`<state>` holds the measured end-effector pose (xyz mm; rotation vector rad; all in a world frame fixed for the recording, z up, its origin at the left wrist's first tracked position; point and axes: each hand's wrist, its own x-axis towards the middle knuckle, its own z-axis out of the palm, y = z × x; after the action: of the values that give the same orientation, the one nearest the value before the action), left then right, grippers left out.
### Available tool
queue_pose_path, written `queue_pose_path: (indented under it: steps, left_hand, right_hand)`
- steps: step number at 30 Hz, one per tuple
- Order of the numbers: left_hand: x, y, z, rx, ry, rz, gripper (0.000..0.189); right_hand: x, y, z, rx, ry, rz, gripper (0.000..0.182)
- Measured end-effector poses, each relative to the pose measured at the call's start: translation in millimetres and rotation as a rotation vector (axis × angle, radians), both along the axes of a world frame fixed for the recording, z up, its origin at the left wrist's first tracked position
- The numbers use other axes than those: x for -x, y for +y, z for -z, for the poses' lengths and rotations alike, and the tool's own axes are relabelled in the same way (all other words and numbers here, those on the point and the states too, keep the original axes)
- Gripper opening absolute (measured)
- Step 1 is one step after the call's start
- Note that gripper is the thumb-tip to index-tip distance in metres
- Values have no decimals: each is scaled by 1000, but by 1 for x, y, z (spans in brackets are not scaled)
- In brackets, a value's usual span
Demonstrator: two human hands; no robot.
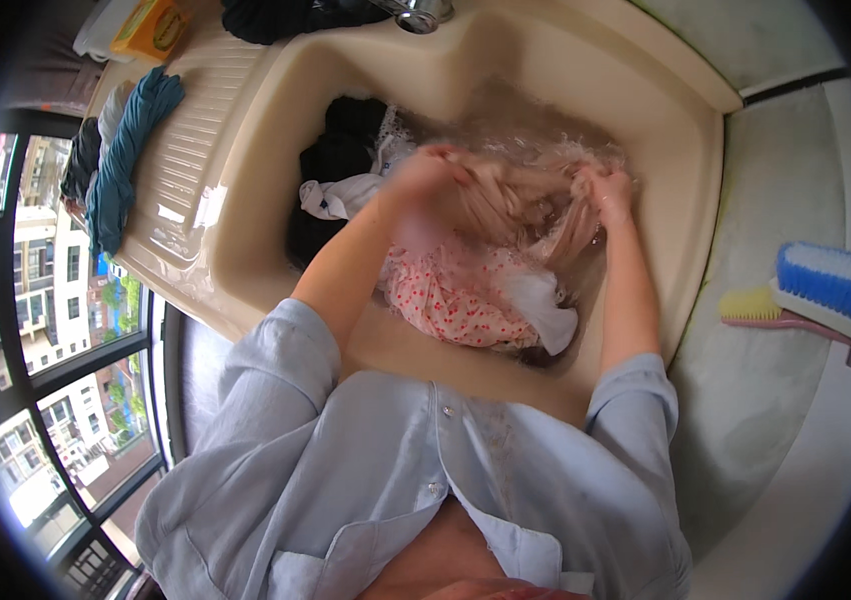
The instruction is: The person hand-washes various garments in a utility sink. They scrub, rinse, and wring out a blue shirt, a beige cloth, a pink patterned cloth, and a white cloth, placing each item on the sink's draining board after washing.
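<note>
Both hands grip a wet beige cloth (508,191) and stretch it between them over murky water in the laundry sink (684,150). My left hand (425,176), blurred, clutches its left end. At the other end, my right hand (605,191) is closed around a bunched fold. Just below the beige cloth lies a pale garment with red dots (448,307), with a white cloth (549,311) at its right. Dark fabric (339,142) and a white twisted cloth (346,196) rest against the sink's left side. How much lies under the water is hidden.
A ribbed washboard (200,127) adjoins the basin on the left, with a teal wrung cloth (129,161) at its outer edge. An orange box (149,30) stands behind. The metal faucet (419,16) overhangs the back rim, near black fabric (283,19). Blue (827,277) and yellow (749,304) scrub brushes lie right.
</note>
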<state>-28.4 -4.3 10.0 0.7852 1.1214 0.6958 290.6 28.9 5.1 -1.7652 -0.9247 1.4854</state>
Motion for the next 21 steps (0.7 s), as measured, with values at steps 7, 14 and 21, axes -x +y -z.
queue_pose_path:
  steps: [7,14,21]
  left_hand:
    - [-5,-2,-1,328,-524,-218,58]
    - [-18,-14,-26,352,-695,-251,37]
    - [-25,10,-50,64,-418,-368,24]
  right_hand:
    - [84,-36,12,-175,111,-309,43]
    - [205,-87,-73,-1036,-465,-358,23]
    - [149,8,-48,-659,-491,-162,28]
